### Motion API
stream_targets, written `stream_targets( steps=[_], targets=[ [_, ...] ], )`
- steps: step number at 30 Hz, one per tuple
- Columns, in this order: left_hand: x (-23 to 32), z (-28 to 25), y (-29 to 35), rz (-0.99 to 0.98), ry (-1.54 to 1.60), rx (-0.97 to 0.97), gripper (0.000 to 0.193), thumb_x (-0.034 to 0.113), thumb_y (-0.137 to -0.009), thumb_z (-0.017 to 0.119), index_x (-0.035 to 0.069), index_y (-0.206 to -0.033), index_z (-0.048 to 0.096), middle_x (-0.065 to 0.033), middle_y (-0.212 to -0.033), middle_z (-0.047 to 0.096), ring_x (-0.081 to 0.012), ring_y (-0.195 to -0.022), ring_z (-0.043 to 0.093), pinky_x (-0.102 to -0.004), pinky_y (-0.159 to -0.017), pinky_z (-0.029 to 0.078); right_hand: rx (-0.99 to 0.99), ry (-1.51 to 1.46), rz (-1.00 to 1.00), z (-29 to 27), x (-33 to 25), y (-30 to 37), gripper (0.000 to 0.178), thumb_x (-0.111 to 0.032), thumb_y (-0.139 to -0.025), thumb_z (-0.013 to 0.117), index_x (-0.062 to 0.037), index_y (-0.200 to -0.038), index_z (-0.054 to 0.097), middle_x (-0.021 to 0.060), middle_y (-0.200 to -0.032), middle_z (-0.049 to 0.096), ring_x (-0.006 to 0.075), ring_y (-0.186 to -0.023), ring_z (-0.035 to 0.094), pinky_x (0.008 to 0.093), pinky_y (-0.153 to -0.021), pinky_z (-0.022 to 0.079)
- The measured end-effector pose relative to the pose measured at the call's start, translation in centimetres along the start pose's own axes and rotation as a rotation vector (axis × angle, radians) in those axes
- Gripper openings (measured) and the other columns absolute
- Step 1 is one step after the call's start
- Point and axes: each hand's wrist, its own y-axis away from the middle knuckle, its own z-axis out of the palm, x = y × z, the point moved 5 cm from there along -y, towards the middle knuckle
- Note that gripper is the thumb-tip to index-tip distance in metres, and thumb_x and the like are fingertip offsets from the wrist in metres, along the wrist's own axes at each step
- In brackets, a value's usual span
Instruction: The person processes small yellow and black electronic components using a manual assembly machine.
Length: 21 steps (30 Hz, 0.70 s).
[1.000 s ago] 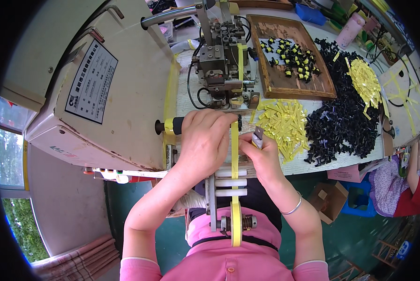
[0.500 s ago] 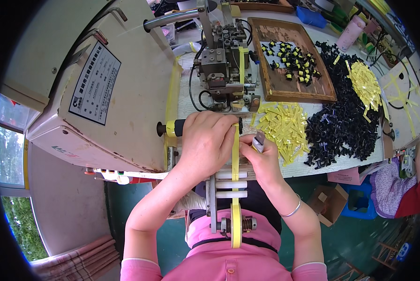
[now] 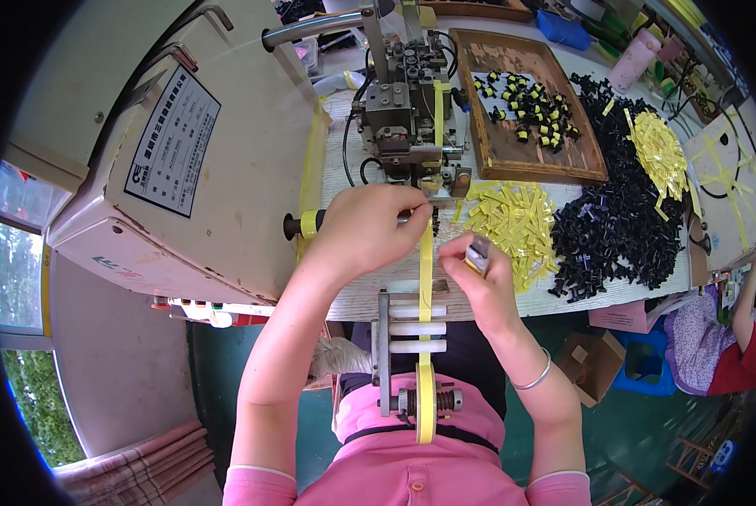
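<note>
My left hand (image 3: 369, 228) is over the spindle in front of the small metal machine (image 3: 403, 118), its thumb and fingertips pinched together beside the yellow tape (image 3: 426, 270). What lies in that pinch is hidden. A small black part (image 3: 434, 221) shows at the spindle's end, just past those fingertips. My right hand (image 3: 488, 282), right of the tape, is closed around a small silver-ended tool (image 3: 477, 253) whose exact kind is unclear. The tape runs up from a yellow roll (image 3: 426, 413) near my waist, past white rollers (image 3: 418, 329).
Beyond my right hand lie cut yellow strips (image 3: 509, 232) and a large heap of black bobbin-like parts (image 3: 614, 236). A wooden tray (image 3: 538, 164) holds black parts wrapped in yellow. The beige machine housing (image 3: 251, 169) stands at the left. Another person's arm (image 3: 745, 308) appears at far right.
My left hand has drawn its fingers into a pinch, exposing more of the tape's upper end. My right hand has shifted slightly right and away from the tape, with the tool still in it.
</note>
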Motion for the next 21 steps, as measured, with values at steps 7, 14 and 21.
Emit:
stream_targets(
  steps=[7, 14, 21],
  targets=[
    [2.3, 0.4, 3.3, 0.326, -0.224, 0.437, 0.011, 0.014, -0.081, 0.062, 0.008, -0.09, 0.065, -0.0078, -0.082, 0.064, -0.0273, -0.084, 0.059, -0.0413, -0.082, 0.04, 0.081, -0.006, -0.133, -0.5, -1.2, -0.8, 0.008, -0.006, -0.088, 0.061, 0.0011, -0.091, 0.062, 0.0012, -0.077, 0.059, 0.0089, -0.072, 0.055, 0.023, -0.068, 0.045],
    [1.4, -0.1, 2.0, 0.285, -0.127, 0.226, 0.012, 0.014, -0.083, 0.062, 0.006, -0.091, 0.066, -0.0095, -0.077, 0.064, -0.0287, -0.075, 0.06, -0.04, -0.075, 0.041, 0.102, 0.088, -0.119, -0.9, -1.0, -2.6, 0.006, -0.004, -0.088, 0.058, 0.0005, -0.084, 0.06, 0.0006, -0.075, 0.057, 0.0074, -0.068, 0.052, 0.022, -0.063, 0.041],
    [1.1, -0.3, 1.6, 0.249, -0.094, 0.155, 0.013, 0.016, -0.084, 0.061, 0.005, -0.087, 0.066, -0.0109, -0.075, 0.065, -0.0309, -0.073, 0.06, -0.04, -0.071, 0.042, 0.042, 0.214, -0.199, -0.5, -2.2, -1.7, 0.003, -0.003, -0.088, 0.057, -0.0009, -0.086, 0.058, -0.0012, -0.073, 0.053, 0.0048, -0.066, 0.046, 0.0208, -0.061, 0.038]
  ],
)
